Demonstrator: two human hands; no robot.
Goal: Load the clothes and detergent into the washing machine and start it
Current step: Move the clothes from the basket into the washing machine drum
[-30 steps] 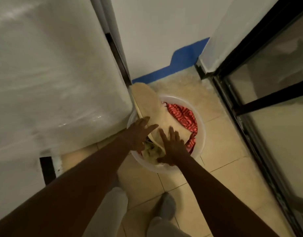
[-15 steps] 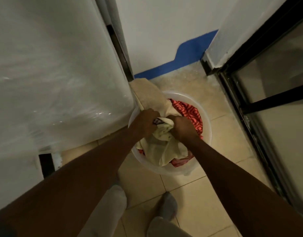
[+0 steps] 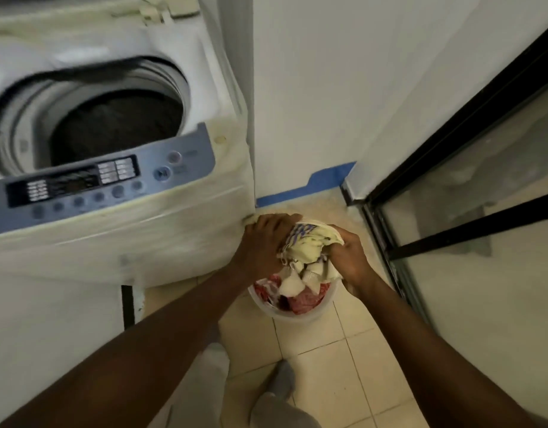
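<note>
Clothes: cream bundle (image 3: 309, 248) now lifted clear above the basin (image 3: 300, 315), red pieces left inside
Hands: left hand (image 3: 261, 245) and right hand (image 3: 348, 257) both clenched on it
Washing machine (image 3: 180, 230): newly in view, drum open

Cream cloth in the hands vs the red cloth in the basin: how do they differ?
The cream cloth is pale with a blue-striped edge; the red cloth is patterned red. The cream cloth is bunched and lifted by left hand and right hand; the red cloth lies in the basin. Both are crumpled laundry.
</note>
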